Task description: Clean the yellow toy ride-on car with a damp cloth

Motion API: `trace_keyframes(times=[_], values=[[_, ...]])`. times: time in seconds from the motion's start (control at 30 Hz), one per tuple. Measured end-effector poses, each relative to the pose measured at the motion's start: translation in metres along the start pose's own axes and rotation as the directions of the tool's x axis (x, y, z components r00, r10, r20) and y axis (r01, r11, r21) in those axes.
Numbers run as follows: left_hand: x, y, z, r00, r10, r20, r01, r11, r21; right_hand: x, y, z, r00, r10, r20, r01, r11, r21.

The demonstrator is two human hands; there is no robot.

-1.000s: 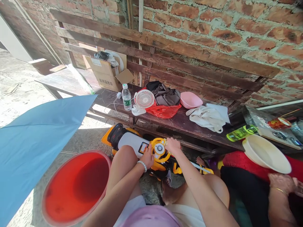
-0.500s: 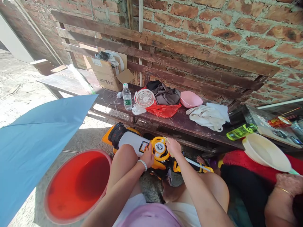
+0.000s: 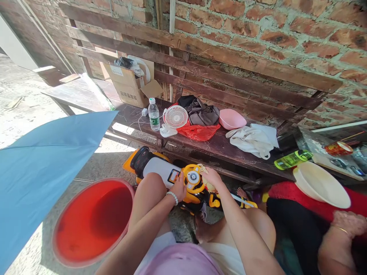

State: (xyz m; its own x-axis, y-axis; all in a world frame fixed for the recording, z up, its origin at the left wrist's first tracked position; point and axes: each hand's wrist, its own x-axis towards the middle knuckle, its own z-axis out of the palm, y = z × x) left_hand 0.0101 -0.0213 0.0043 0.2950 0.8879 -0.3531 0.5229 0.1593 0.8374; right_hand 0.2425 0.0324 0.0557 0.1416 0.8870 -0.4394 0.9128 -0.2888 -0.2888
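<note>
A yellow toy steering wheel [image 3: 193, 177] with a white hub sits on a yellow, white and black ride-on toy car [image 3: 157, 168], between my knees and the bench. My left hand [image 3: 178, 188], with a beaded bracelet on its wrist, closes on the wheel's left side. At the wheel's right rim is my right hand [image 3: 213, 177], fingers closed on a pale yellowish cloth [image 3: 210, 188]. Part of the cloth shows above the fingers and part hangs below them. My right fingertips are partly hidden.
A red tub [image 3: 88, 221] of water stands at left, under a blue umbrella [image 3: 57, 152]. The wooden bench [image 3: 134, 122] bears a carton [image 3: 126, 84], water bottle [image 3: 154, 114], white fan [image 3: 176, 116] and pink basin [image 3: 231, 119]. Another person's hand [image 3: 348, 223] is at right, near a cream basin [image 3: 321, 185].
My right hand has shifted slightly right, and more of the cloth shows below it. My left hand stays at the wheel. The other person's hand has moved slightly away from the cream basin.
</note>
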Motion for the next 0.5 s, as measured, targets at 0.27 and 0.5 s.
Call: trace_keyframes(times=[0.27, 0.5], values=[[0.006, -0.004, 0.003, 1.000, -0.008, -0.027, 0.008, 1.000, -0.017, -0.004, -0.037, -0.009, 0.997, 0.075, -0.019, -0.077, 0.959, -0.273], [0.007, -0.002, 0.002, 1.000, -0.018, -0.021, 0.018, 1.000, -0.021, 0.005, -0.042, -0.010, 0.972, 0.232, 0.026, -0.228, 0.966, -0.119]])
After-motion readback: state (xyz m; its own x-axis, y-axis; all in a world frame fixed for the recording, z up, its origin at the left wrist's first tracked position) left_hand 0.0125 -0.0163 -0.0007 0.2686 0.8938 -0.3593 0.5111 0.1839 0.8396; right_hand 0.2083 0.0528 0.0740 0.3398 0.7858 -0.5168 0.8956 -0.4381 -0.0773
